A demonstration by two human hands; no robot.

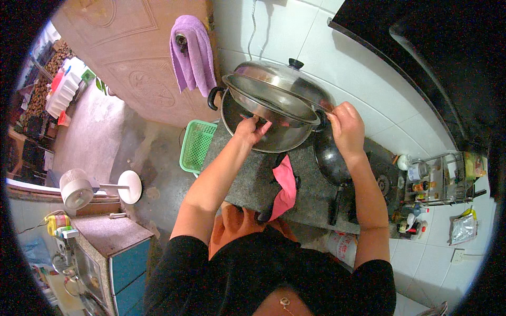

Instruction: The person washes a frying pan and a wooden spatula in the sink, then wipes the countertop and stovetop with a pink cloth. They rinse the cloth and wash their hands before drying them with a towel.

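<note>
A large metal pot with black side handles sits on the dark stone counter. Over its mouth is a shallow metal steamer or basin, tilted, with my left hand at its near underside, fingers partly hidden below the rim. Behind it stands a metal lid with a black knob, also tilted. My right hand pinches the lid's right edge. Pink cloth with dark ends lies on the counter in front of the pot. To the right, a black wok rests beside my right forearm.
A green plastic basket is left of the counter. A purple towel hangs from the door handle. Right are a gas stove and a rack with jars. A white fan stands at left; a range hood hangs upper right.
</note>
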